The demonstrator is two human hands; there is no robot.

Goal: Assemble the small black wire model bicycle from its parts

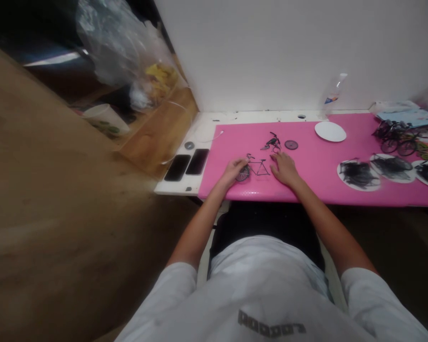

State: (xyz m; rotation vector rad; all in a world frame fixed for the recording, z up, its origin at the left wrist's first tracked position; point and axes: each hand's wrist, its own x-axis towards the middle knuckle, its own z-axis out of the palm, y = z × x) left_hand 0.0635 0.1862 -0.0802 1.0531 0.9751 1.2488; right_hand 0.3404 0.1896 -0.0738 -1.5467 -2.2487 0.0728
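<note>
On the pink mat (249, 192) lies a small black model bicycle frame (259, 167) with handlebars and one spoked wheel (243, 174) at its left end. My left hand (234, 170) pinches it near the handlebars and that wheel. To the right of the frame, my right hand (284, 168) rests with its fingers apart, fingertips near some small black bicycle parts (272, 142). A loose wheel (291, 145) lies flat just beyond them. No rear wheel shows on the frame.
Two phones (197, 161) lie at the table's left end. White plates with dark parts (359, 174) and assembled model bicycles (399, 138) stand to the right. A white disc (330, 131) and a clear bottle (334, 92) are near the wall.
</note>
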